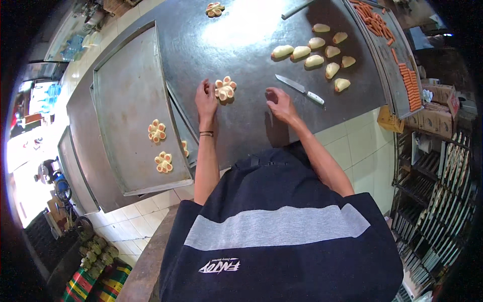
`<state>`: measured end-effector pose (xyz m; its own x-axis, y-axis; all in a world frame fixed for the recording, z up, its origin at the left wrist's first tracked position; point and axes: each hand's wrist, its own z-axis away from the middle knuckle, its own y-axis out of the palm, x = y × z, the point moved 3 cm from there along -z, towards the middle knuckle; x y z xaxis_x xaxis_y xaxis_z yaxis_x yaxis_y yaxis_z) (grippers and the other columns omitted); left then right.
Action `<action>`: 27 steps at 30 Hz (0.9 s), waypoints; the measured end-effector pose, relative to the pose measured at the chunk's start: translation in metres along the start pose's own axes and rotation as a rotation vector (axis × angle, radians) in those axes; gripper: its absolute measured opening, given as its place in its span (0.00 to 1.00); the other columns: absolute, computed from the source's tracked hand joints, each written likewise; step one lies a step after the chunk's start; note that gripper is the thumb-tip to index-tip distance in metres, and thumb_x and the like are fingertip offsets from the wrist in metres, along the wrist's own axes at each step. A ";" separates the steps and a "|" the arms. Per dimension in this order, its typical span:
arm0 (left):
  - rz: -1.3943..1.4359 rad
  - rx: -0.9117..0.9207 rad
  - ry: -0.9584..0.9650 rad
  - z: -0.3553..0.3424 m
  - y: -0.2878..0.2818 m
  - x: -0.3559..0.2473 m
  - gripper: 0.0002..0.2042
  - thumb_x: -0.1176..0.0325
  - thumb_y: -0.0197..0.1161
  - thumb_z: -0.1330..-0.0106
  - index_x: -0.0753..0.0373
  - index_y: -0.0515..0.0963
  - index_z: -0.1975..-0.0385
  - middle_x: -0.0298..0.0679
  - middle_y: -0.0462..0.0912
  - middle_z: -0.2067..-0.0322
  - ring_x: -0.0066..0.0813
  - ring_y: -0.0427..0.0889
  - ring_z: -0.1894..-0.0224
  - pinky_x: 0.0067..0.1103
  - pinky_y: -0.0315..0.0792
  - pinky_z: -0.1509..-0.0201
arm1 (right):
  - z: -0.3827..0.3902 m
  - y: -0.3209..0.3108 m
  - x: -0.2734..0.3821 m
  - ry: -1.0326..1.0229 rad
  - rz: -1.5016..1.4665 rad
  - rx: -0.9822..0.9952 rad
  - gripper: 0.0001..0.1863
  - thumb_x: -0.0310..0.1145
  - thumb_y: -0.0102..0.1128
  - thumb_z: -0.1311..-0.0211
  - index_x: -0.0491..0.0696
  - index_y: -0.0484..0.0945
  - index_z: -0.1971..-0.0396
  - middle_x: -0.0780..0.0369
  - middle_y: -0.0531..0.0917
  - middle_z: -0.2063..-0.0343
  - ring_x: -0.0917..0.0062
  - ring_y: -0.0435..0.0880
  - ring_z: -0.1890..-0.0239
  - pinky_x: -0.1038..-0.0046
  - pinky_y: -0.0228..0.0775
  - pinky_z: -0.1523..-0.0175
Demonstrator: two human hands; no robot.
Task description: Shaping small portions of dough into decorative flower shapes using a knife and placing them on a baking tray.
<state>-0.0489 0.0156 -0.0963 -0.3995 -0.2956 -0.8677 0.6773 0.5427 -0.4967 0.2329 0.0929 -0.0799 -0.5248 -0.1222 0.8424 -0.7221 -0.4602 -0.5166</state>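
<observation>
A flower-shaped piece of dough [225, 88] with sausage slices as petals lies on the dark metal table [241, 128]. Right beside its left edge is my left hand [205, 103], fingers loosely bent and apart; whether the thumb touches the dough is hard to make out. My right hand [282, 105] hovers further right, holding nothing, its thumb and fingers curved apart. Just beyond it lies a knife [301, 89] with a white handle, its blade pointing away to the left. Several sausages wrapped in dough [314, 61] are scattered behind the knife.
At the left, a metal baking tray [126, 90] carries finished dough flowers [157, 131]; another tray's edge shows beneath. A tray of sausages [410, 85] stands at the far right. Another dough flower [215, 9] and a rod [297, 10] lie at the back.
</observation>
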 end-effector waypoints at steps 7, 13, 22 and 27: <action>-0.210 0.239 0.204 0.016 0.002 -0.015 0.34 0.68 0.76 0.40 0.54 0.75 0.30 0.45 0.81 0.48 0.43 0.84 0.48 0.32 0.79 0.41 | -0.043 0.048 0.034 -0.008 -0.110 0.067 0.29 0.35 0.66 0.37 0.43 0.76 0.37 0.48 0.84 0.48 0.56 0.85 0.45 0.59 0.76 0.38; -0.151 0.136 0.140 0.021 0.025 -0.026 0.31 0.70 0.77 0.46 0.58 0.81 0.38 0.45 0.84 0.49 0.42 0.86 0.48 0.31 0.81 0.41 | -0.069 0.079 0.022 -0.232 -0.015 -0.002 0.29 0.33 0.68 0.42 0.44 0.80 0.38 0.50 0.84 0.49 0.61 0.86 0.49 0.64 0.79 0.42; 0.167 0.097 -0.138 0.052 0.010 -0.014 0.29 0.77 0.74 0.49 0.67 0.81 0.41 0.48 0.88 0.49 0.38 0.87 0.47 0.28 0.79 0.40 | -0.050 0.088 0.033 -0.095 -0.242 0.249 0.29 0.23 0.66 0.41 0.42 0.78 0.36 0.56 0.86 0.50 0.69 0.87 0.50 0.68 0.81 0.42; 0.564 0.036 -0.256 0.093 -0.019 -0.007 0.32 0.80 0.75 0.45 0.71 0.77 0.36 0.44 0.85 0.46 0.32 0.85 0.45 0.26 0.79 0.40 | -0.034 0.088 0.053 0.092 -0.512 0.531 0.31 0.23 0.69 0.40 0.41 0.77 0.35 0.58 0.86 0.50 0.74 0.86 0.50 0.71 0.82 0.44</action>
<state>-0.0017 -0.0662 -0.0822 0.1838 -0.1520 -0.9711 0.7631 0.6448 0.0435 0.1262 0.0758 -0.0863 -0.2333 0.2849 0.9297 -0.5833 -0.8060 0.1006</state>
